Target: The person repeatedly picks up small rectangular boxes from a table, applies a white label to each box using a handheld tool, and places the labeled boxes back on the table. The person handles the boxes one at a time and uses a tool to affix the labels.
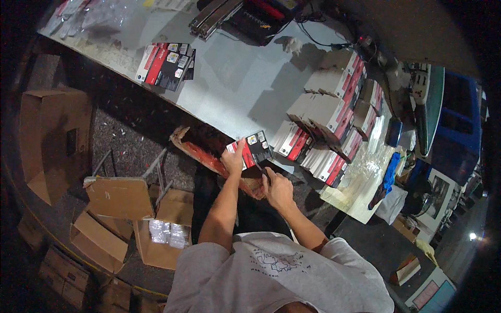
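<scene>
My left hand (233, 159) grips a small carton (255, 148) printed black, red and white, its thumb lying across the printed face. The carton is held tilted over the table's front edge. Close to its lower right corner, my right hand (278, 188) is closed with its fingers curled. A thin dark sliver shows between that hand and the carton; I cannot tell whether it is a tool or part of the carton. To the right lie several rows of flat cartons (327, 112) of the same colours, stacked on edge.
More printed cartons (166, 67) lie at the left on the grey table (222, 78). Metal rails (215, 18) and a dark machine stand at the back. Open cardboard boxes (102, 237) crowd the floor at left, one holding clear plastic packs (169, 233). Clear film (360, 185) covers the right end.
</scene>
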`<state>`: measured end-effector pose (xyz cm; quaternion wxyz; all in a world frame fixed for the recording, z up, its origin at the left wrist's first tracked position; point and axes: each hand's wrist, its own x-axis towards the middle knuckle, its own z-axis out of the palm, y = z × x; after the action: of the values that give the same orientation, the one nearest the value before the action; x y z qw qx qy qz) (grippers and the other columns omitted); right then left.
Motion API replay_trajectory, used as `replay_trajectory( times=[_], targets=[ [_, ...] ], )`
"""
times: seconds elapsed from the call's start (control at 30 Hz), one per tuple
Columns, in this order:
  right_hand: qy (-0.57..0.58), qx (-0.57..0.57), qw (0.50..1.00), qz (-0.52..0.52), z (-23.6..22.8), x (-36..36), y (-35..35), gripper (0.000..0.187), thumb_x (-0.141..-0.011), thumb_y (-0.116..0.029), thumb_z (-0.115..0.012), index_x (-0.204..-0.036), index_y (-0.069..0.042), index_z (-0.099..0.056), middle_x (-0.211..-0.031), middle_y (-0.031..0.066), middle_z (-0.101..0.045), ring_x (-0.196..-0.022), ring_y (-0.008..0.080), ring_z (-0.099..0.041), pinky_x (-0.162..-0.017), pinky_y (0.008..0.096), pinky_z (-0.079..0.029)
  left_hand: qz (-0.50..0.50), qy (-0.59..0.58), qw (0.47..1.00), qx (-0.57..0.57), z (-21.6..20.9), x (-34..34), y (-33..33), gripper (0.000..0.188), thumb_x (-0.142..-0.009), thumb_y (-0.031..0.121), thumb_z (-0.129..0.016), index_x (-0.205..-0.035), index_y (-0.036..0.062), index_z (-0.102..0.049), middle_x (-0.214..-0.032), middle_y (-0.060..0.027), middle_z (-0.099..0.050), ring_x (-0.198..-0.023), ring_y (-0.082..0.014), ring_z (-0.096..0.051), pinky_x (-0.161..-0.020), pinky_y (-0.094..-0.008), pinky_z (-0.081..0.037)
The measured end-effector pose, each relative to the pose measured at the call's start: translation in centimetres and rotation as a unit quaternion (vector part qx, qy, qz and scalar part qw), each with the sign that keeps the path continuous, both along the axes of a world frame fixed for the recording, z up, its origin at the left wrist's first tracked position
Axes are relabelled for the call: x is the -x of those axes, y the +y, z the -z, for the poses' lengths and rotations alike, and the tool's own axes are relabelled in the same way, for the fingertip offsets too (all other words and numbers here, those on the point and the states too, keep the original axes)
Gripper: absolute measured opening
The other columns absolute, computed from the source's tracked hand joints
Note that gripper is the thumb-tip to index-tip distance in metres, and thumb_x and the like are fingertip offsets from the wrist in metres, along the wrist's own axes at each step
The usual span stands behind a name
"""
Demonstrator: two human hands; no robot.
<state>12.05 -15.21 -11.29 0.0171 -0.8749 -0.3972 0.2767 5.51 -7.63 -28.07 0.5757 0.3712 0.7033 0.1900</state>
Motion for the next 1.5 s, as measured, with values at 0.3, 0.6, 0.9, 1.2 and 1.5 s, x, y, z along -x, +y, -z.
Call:
replay_trajectory(
  times=[0.3,0.6,0.9,1.2,1.5],
  targets=[
    [0.017,0.019,1.0,-0.002,0.6,0.4,0.3,0.023,-0.085,-0.024,-0.054,-0.096,-0.005,-0.06,-0.068,0.0213,-0.06,-0.063,0.039,-0.06,-0.058,0.0469,-0.048,-0.006,0.011,1.0,-0.016,1.4,0.0,-0.2,0.049,-0.065,0.047,-0.075,-0.069,-0.0013,-0.066,-0.065,-0.0132,-0.065,-0.058,-0.0241,-0.063,-0.059,-0.0369,-0.048],
    [0.021,0.09,0.995,-0.045,4.8,1.5,5.5,0.022,-0.082,-0.022,-0.052,-0.08,-0.001,-0.058,-0.07,0.0191,-0.063,-0.063,0.0358,-0.063,-0.056,0.0442,-0.052,-0.016,0.002,0.994,-0.112,-0.1,0.1,-0.5,0.054,-0.063,0.05,-0.075,-0.071,-0.0026,-0.066,-0.069,-0.0176,-0.065,-0.064,-0.0306,-0.064,-0.064,-0.0414,-0.048],
    [-0.037,0.019,0.999,-0.004,-1.0,0.4,-1.0,0.026,-0.087,-0.029,-0.051,-0.09,-0.004,-0.058,-0.068,0.0198,-0.062,-0.064,0.0384,-0.061,-0.058,0.0478,-0.049,0.034,0.014,0.998,-0.043,0.1,1.2,0.1,0.047,-0.068,0.046,-0.074,-0.072,-0.0012,-0.066,-0.066,-0.0144,-0.065,-0.059,-0.0266,-0.063,-0.06,-0.037,-0.048],
    [0.01,0.046,0.999,0.002,0.1,0.4,0.1,0.026,-0.087,-0.027,-0.051,-0.095,-0.004,-0.058,-0.068,0.0205,-0.061,-0.066,0.0389,-0.061,-0.059,0.0482,-0.049,0.042,0.02,0.997,-0.065,-1.5,2.6,1.2,0.044,-0.069,0.043,-0.073,-0.073,-0.0004,-0.066,-0.068,-0.0115,-0.066,-0.061,-0.0215,-0.063,-0.06,-0.0351,-0.047],
    [0.02,0.093,0.995,0.02,6.1,1.5,3.9,0.032,-0.086,-0.03,-0.05,-0.081,0.001,-0.058,-0.069,0.0229,-0.061,-0.068,0.0413,-0.061,-0.065,0.0488,-0.05,0.121,0.057,0.991,-0.023,-0.6,2.5,0.4,0.05,-0.065,0.046,-0.075,-0.072,-0.0026,-0.066,-0.07,-0.0176,-0.065,-0.063,-0.0297,-0.063,-0.063,-0.0398,-0.048]
  ],
)
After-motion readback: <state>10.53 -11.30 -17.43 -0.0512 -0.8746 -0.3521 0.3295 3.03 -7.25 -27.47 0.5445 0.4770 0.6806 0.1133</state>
